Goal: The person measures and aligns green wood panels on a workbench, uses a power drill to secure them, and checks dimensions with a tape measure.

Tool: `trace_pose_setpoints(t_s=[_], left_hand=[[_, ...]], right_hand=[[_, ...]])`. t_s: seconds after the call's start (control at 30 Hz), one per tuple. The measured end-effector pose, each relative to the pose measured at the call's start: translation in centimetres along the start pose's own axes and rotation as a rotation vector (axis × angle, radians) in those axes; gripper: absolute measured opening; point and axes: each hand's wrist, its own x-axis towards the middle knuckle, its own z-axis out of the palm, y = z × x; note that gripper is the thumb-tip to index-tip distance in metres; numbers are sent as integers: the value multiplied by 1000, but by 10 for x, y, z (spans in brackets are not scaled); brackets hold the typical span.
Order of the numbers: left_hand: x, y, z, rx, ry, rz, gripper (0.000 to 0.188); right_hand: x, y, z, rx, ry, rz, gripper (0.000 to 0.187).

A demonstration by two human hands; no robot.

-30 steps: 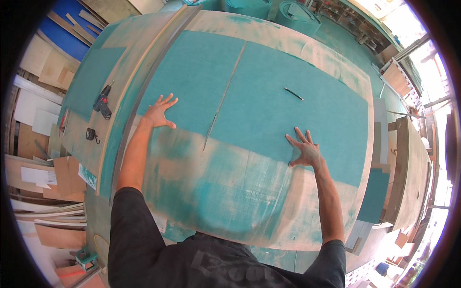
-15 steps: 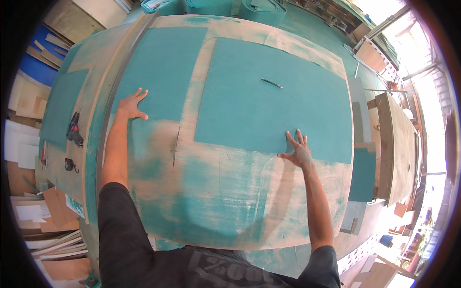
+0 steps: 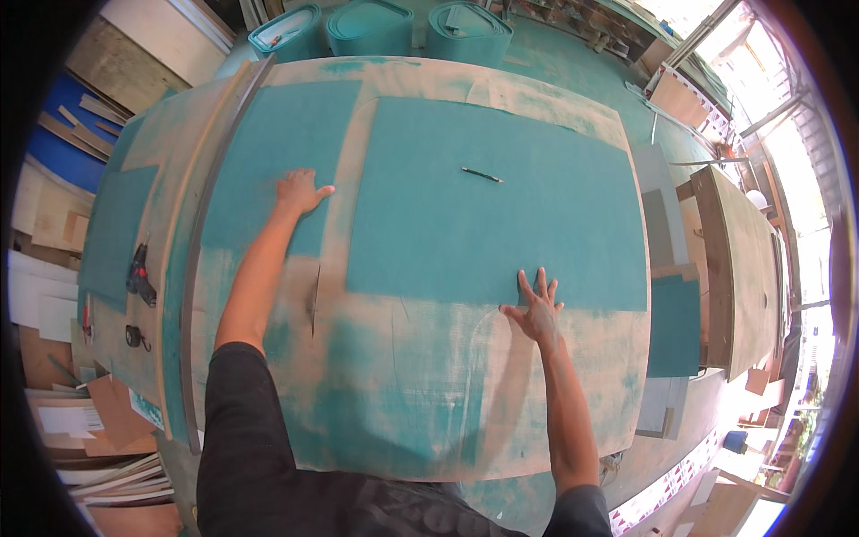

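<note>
Two flat teal sheets lie on the large wooden work table, stained teal in patches. My left hand (image 3: 302, 191) rests on the smaller left sheet (image 3: 277, 125) near its right edge, thumb stretched out, holding nothing; its fingers are slightly blurred. At the near edge of the larger right sheet (image 3: 429, 224), my right hand (image 3: 539, 313) lies with fingers spread, fingertips on the sheet. A dark pencil (image 3: 482, 174) lies on that larger sheet. Below the smaller sheet, a thin dark sliver-like piece (image 3: 315, 304) lies on the table (image 3: 591, 385); its kind is unclear.
A long straight bar (image 3: 204, 224) runs along the table's left part. Beyond it are a cordless drill (image 3: 140, 276), a tape measure (image 3: 136, 337) and another teal sheet (image 3: 116, 233). Teal rolls (image 3: 369, 29) stand behind the table. A wooden bench (image 3: 738, 268) stands to the right.
My left hand has moved right across the smaller sheet, from its left side to near its right edge. My right hand stays at the larger sheet's near edge. The view has shifted slightly.
</note>
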Motion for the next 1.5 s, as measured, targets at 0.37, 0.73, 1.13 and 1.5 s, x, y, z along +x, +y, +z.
trace_pose_setpoints(t_s=[0.37,0.73,1.13,1.5], left_hand=[[-15,69,-11,507,332,128,77],[-35,-59,-138,252,487,-256,41],[-542,-188,-180,-349,847,-353,34],[-974,-52,-67,-602,1145,-1105,35]], right_hand=[[-2,3,0,7,-17,41,94],[-5,-1,-2,56,-32,13,95],[-18,59,27,284,196,-314,70],[-337,-101,140,808,-791,-736,23]])
